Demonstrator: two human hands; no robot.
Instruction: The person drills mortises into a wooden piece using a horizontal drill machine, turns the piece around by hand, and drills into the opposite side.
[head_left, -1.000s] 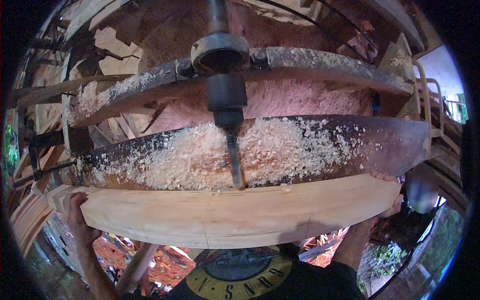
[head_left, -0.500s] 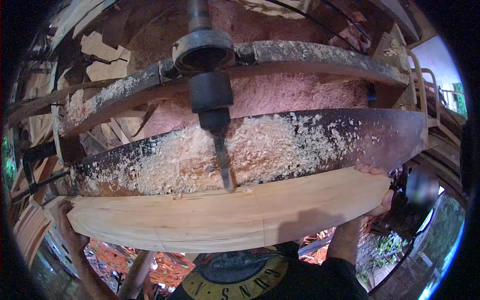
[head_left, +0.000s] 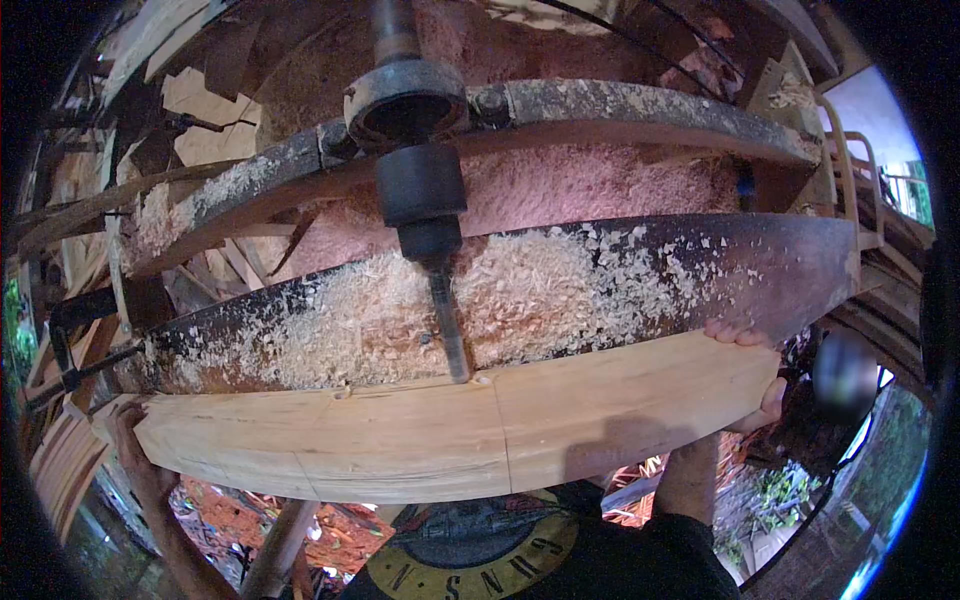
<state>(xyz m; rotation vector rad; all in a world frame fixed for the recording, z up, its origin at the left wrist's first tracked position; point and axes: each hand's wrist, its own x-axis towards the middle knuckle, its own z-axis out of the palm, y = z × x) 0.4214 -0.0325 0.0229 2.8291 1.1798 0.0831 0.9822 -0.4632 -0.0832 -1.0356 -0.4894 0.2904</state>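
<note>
The left grip [head_left: 133,452] is closed around the left end of a pale wooden board [head_left: 420,435], and the right grip [head_left: 762,412] grasps the opposite end, fingers [head_left: 738,333] laid over the top face and thumb at the end edge.

In the head view, the board lies crosswise in front of the person, along the near side of a dark counter [head_left: 800,262]; its underside is hidden. Its near edge bows outward, and two thin lines run across the top face. A blurred bit [head_left: 450,325], hanging from a black chuck [head_left: 422,185], comes down at the board's far edge near the middle; whether it cuts into the wood cannot be told. Small curls of wood sit on that edge either side of the bit.

Wood chips [head_left: 540,290] cover much of the counter behind the board. Farther back, a chip-dusted beam [head_left: 640,115] runs across behind the chuck, with pinkish sawdust [head_left: 590,190] below it. Curved wooden pieces [head_left: 72,465] are stacked beyond the left grip.
</note>
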